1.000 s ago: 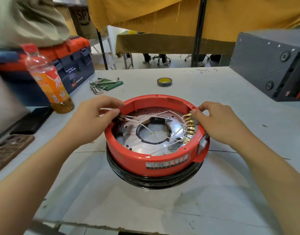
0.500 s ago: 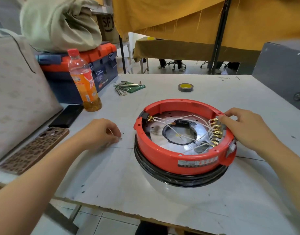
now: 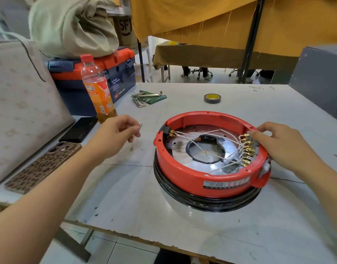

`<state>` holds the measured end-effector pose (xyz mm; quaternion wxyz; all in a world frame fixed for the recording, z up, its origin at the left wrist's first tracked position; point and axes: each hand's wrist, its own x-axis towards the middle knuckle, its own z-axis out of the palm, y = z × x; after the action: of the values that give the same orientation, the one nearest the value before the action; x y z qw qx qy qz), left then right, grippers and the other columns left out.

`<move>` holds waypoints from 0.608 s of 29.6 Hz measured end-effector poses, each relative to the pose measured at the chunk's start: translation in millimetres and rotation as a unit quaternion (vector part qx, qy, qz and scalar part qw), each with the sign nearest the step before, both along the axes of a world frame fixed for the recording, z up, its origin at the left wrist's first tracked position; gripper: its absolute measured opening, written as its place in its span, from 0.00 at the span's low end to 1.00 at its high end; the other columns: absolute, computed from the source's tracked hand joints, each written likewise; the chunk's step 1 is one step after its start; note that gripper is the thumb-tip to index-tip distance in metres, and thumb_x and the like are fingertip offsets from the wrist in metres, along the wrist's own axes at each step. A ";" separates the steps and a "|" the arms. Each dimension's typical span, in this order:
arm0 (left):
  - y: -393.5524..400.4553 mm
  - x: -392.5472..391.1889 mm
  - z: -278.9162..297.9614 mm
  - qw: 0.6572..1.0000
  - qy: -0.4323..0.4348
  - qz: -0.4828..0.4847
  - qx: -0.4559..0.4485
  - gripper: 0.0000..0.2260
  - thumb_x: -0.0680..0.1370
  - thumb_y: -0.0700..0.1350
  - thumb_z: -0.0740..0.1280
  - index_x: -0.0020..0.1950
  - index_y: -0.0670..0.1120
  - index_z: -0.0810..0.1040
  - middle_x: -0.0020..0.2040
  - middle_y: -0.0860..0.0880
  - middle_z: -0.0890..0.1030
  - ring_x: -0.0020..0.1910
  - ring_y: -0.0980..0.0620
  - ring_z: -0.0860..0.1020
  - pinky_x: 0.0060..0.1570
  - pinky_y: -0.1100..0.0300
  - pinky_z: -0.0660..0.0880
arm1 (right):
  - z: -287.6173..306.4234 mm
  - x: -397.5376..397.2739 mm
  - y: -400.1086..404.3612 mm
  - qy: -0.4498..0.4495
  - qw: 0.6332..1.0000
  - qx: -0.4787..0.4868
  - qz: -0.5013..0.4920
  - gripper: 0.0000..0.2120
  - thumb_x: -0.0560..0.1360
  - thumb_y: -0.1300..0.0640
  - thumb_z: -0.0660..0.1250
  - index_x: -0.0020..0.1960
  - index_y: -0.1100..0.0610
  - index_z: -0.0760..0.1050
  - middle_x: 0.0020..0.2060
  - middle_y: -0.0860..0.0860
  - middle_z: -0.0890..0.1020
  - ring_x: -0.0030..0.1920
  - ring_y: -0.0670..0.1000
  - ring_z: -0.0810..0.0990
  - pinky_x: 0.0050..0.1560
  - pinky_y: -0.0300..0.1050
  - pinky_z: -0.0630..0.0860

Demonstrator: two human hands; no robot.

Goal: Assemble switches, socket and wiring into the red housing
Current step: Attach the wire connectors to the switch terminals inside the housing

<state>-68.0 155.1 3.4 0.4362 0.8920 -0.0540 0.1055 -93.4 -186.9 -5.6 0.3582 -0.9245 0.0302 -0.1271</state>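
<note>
Red plastic, the housing (image 3: 202, 176) sat on the table (image 3: 125, 197) under our right hand (image 3: 282, 145), whose curled fingers gripped its rim beside the brass terminals (image 3: 246, 149). White wires (image 3: 211, 137) crossed inside it. Our left hand (image 3: 114, 138), well apart to the left of the housing, pinched 1 short wire (image 3: 134, 138) with a ring end. Beyond that hand stood an orange bottle (image 3: 97, 90).

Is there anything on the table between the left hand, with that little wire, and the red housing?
Nothing visible. Only bare table lies between the left hand, which pinches a small wire piece, and the red housing. The bottle stands behind the hand.
</note>
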 end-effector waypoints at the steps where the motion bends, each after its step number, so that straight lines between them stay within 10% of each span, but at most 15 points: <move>1: -2.7 -1.5 4.5 0.998 -0.003 -0.005 -0.060 0.04 0.78 0.40 0.64 0.47 0.45 0.77 0.37 0.51 0.82 0.31 0.59 0.77 0.33 0.68 0.76 | -0.1 -0.1 -0.1 0.001 1.000 0.000 0.000 0.08 0.76 0.49 0.62 0.39 0.49 0.74 0.30 0.47 0.79 0.32 0.47 0.78 0.30 0.40 0.66; 6: -17.1 -8.5 19.4 0.958 0.019 -0.061 -0.281 0.07 0.77 0.36 0.65 0.53 0.44 0.76 0.37 0.50 0.83 0.37 0.53 0.82 0.38 0.64 0.79 | 0.9 -1.1 0.4 0.006 1.000 0.002 0.002 0.08 0.76 0.49 0.62 0.39 0.49 0.73 0.30 0.47 0.79 0.32 0.47 0.77 0.30 0.40 0.66; 18: -47.4 -17.1 25.7 0.958 0.039 -0.166 -0.230 0.09 0.73 0.31 0.67 0.50 0.41 0.79 0.42 0.45 0.85 0.45 0.49 0.84 0.44 0.65 0.79 | 5.4 -1.6 -3.2 -0.058 0.988 -0.136 -0.033 0.16 0.75 0.44 0.61 0.55 0.52 0.77 0.40 0.50 0.78 0.41 0.51 0.75 0.42 0.43 0.68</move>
<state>-85.1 107.7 29.1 0.6431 0.7491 -0.1590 0.0064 -95.0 -190.0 -0.2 0.2259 -0.9540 0.0226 -0.1957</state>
